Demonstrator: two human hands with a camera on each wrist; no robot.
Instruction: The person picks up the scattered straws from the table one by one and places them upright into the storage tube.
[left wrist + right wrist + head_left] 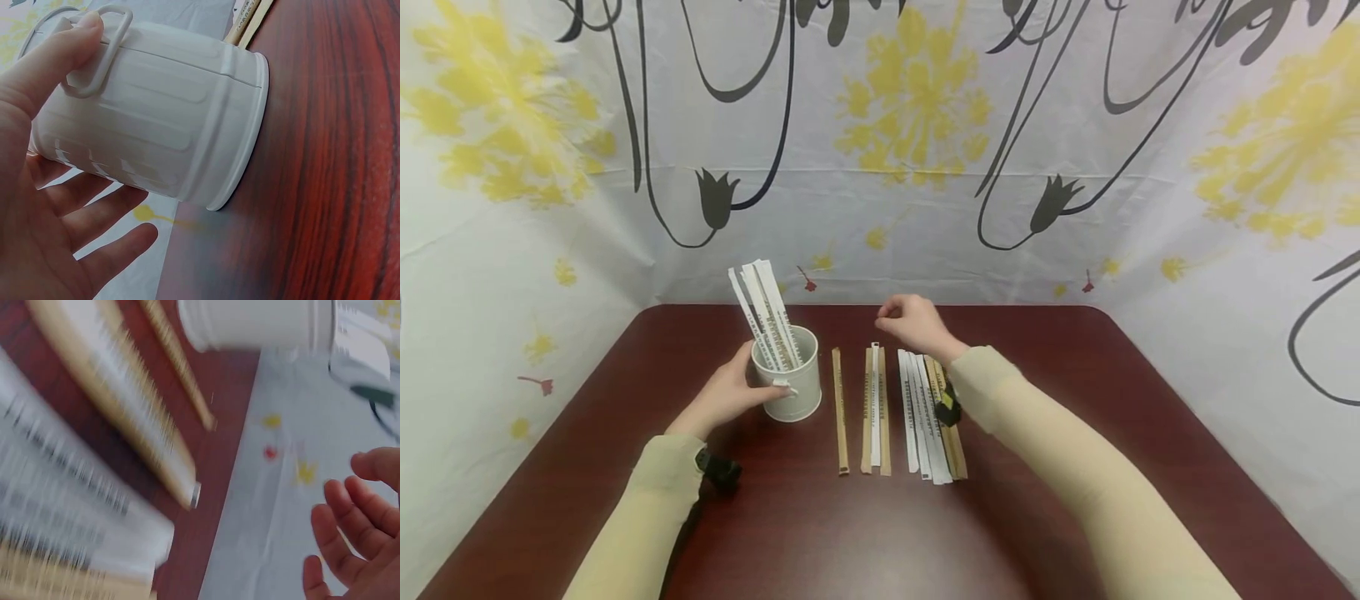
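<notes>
1. Head view: the white pail (797,398) stands on the dark red table (880,533), at about 10 o'clock from its middle. Wrapped sticks (766,312) poke out the top, leaning to 11 o'clock.
2. The left hand (730,389) clamps the pail. Its thumb is on the little handle (114,55) near 7 o'clock, its fingers round the 9 o'clock side.
3. The right hand (917,323) is at about 2 o'clock from the pail, its fingers loosely bent and holding nothing.
4. The pail is probably light, hard and a bit slick. Its side and handle look good to hold; a bump might tip it.
5. The sticks seem light and stiff, but their paper might slide or crinkle. A pinch near the middle should work best.
6. The pail is round with raised bands. The wrappers are white or tan, with dark marks.
7. At 4 o'clock from the pail lies one tan stick (840,412); past it, a three-stick group (876,408), then a bigger bunch (927,417).
</notes>
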